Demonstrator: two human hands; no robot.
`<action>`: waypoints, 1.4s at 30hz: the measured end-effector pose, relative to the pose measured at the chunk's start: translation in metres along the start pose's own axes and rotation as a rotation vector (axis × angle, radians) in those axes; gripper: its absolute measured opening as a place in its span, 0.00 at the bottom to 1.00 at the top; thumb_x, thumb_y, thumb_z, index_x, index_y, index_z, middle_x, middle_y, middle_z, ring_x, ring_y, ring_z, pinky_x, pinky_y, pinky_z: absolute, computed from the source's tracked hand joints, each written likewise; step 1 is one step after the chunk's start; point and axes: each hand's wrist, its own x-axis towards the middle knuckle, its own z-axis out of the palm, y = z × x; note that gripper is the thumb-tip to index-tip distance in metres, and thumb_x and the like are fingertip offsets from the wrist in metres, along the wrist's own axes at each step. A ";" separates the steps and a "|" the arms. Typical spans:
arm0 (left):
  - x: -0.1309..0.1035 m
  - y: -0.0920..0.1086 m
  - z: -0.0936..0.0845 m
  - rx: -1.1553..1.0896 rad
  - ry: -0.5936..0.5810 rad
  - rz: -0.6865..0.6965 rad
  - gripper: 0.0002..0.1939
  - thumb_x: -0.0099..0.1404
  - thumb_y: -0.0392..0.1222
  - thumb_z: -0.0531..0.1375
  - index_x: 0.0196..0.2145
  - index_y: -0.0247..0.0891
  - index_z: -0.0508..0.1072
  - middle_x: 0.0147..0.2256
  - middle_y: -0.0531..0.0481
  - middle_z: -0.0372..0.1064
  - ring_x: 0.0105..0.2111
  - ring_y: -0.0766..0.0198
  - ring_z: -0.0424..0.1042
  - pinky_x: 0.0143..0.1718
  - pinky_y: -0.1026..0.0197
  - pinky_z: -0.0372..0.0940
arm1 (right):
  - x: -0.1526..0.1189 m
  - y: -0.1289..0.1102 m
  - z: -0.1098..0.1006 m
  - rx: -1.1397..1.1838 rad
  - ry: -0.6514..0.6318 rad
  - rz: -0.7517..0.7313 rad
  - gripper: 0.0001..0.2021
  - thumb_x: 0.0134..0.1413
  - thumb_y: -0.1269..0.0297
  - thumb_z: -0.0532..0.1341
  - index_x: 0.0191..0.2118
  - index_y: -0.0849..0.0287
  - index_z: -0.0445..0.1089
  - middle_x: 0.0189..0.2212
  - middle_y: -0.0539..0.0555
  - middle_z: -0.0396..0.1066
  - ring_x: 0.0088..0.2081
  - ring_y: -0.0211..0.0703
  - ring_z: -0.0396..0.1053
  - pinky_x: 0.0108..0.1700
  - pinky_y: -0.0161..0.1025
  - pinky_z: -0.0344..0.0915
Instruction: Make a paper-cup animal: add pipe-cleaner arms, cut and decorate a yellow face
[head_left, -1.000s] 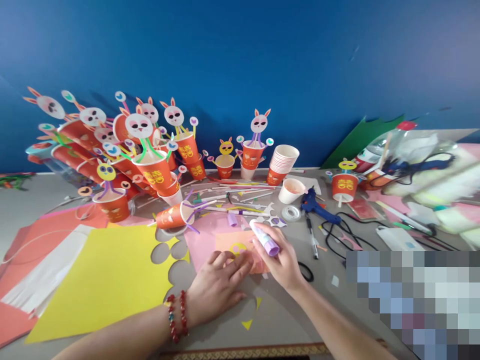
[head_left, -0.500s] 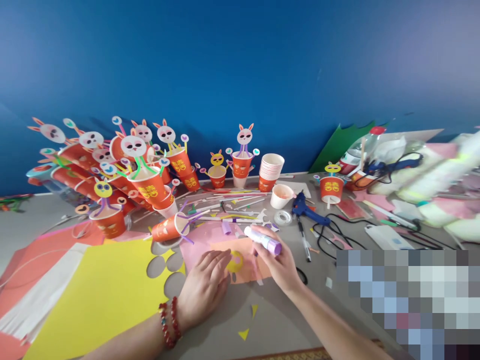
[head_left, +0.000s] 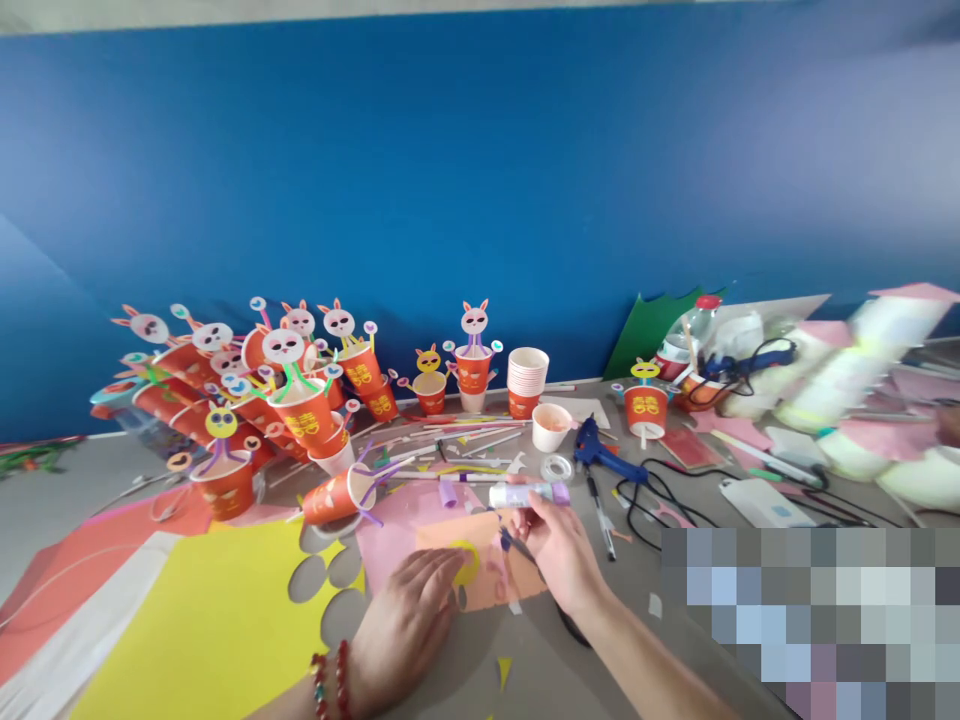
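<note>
My left hand (head_left: 409, 615), with a red bead bracelet at the wrist, lies over an orange paper sheet (head_left: 487, 590), its fingertips touching a yellow paper disc (head_left: 466, 562). My right hand (head_left: 559, 545) is closed around a white and purple glue stick (head_left: 529, 494), held level above the orange sheet. Dark scissors (head_left: 517, 543) lie partly under my right hand. Just behind the sheet, a purple cap (head_left: 448, 493) rests on pink paper (head_left: 382, 510).
Decorated red cups (head_left: 225, 488) crowd the left back. A cup stack (head_left: 527, 375) stands mid-back. Right of it lies a blue glue gun (head_left: 600, 452) with black cable. Yellow paper (head_left: 210, 610) covers the left front. A white phone-like object (head_left: 765, 503) lies right.
The view has tilted up, so the table sits lower in the picture. The glue stick has turned from slanting to nearly level. Scissors now show beneath my right hand.
</note>
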 end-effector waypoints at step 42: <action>0.078 0.012 -0.065 -0.102 0.012 -0.103 0.10 0.68 0.38 0.59 0.47 0.41 0.72 0.46 0.47 0.76 0.48 0.54 0.74 0.49 0.54 0.68 | -0.016 0.004 0.011 0.013 -0.068 0.069 0.20 0.45 0.52 0.74 0.35 0.57 0.67 0.22 0.52 0.76 0.22 0.37 0.66 0.25 0.32 0.63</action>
